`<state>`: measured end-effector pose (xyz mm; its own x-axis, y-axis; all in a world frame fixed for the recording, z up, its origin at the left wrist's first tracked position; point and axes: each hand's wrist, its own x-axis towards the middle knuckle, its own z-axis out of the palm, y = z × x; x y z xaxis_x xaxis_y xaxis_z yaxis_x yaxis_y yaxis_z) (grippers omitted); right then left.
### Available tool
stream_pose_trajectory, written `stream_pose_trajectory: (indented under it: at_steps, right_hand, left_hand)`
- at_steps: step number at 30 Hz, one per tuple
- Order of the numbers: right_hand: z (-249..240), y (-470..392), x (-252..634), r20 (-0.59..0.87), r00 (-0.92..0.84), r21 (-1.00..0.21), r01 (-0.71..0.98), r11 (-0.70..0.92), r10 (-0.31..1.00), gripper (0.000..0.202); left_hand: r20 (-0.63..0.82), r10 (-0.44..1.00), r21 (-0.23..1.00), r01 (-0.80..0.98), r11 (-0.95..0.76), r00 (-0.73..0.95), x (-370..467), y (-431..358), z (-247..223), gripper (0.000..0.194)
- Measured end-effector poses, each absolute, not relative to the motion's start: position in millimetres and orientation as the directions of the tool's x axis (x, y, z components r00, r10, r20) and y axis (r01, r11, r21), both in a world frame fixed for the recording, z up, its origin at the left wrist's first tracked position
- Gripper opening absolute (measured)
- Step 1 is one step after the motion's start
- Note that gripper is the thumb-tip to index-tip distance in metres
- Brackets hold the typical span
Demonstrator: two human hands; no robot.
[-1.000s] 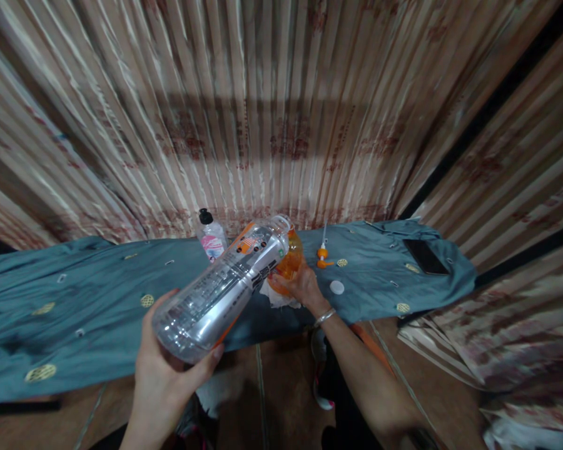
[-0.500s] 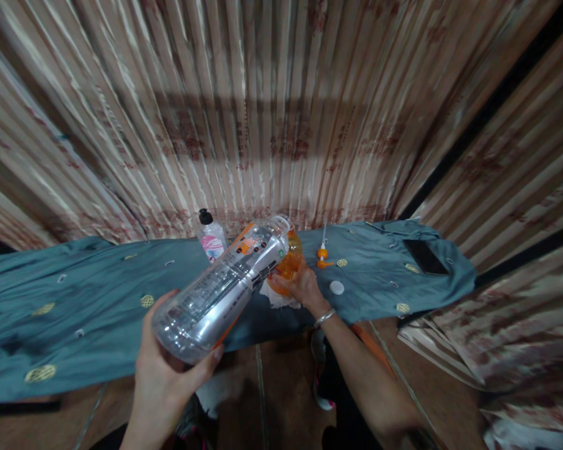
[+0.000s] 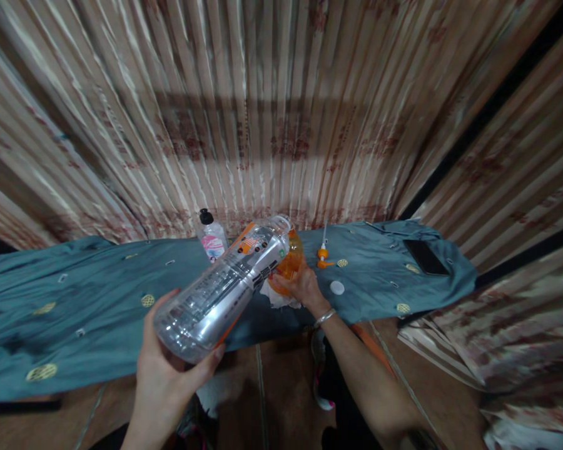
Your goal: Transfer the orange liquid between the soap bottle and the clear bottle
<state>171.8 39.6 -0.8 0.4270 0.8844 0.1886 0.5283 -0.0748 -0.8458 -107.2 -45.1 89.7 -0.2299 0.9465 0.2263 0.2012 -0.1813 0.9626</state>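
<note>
My left hand is wrapped round the base of a large clear plastic bottle, which tilts with its open mouth up and to the right. That mouth is close above an orange translucent bottle; whether the two touch I cannot tell. Fingers of my right hand grip the orange bottle, which stands on a white tissue. To the right of it lie an orange pump top with a clear tube and a round white cap.
A small clear bottle with a black cap stands behind the tilted one. A dark phone lies at the right end of the teal cloth. Pleated curtains hang behind and at both sides.
Almost nothing differs. The large clear bottle and my left hand have shifted very slightly to the right; both hands keep their hold.
</note>
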Motion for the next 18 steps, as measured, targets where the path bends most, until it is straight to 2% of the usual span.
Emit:
stream_pose_trajectory:
  at_steps: [11, 18]
  right_hand:
    - [-1.3, 38.5, 174.9, 0.184, 0.403, -0.84, 0.538, -0.069, 0.896, 0.069]
    - [0.7, 38.2, 173.3, 0.164, 0.427, -0.835, 0.54, -0.105, 0.889, 0.064]
  left_hand:
    - [0.219, 0.947, 0.966, 0.189, -0.177, -0.234, -108.0, -44.0, 89.7, 0.092]
    - [0.218, 0.949, 0.964, 0.203, -0.173, -0.225, -109.6, -43.4, 88.9, 0.094]
